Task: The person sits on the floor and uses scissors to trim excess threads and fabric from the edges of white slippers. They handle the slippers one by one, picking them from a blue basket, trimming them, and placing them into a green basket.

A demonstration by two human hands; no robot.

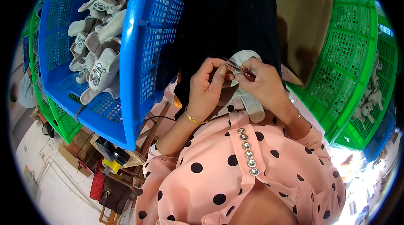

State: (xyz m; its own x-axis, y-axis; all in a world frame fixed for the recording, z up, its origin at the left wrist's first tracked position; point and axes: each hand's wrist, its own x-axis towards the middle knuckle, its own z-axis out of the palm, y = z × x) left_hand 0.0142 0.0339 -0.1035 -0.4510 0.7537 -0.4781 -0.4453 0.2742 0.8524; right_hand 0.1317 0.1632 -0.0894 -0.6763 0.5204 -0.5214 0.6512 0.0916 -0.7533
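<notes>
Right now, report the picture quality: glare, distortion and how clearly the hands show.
Head view: fisheye bends the blue basket and green basket toward a black rim; lower right corner is blown out by glare; left hand, right hand and the small scissors are evenly lit and fairly sharp.

We see a crate (139,35) of slippers (101,63) on our left, another crate (357,56) right, hands between

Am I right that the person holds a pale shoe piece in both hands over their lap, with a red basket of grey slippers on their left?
Not quite: the basket of grey slippers on their left is blue, not red, as the head view shows. The rest holds: left hand and right hand hold the pale shoe piece over the lap.
</notes>
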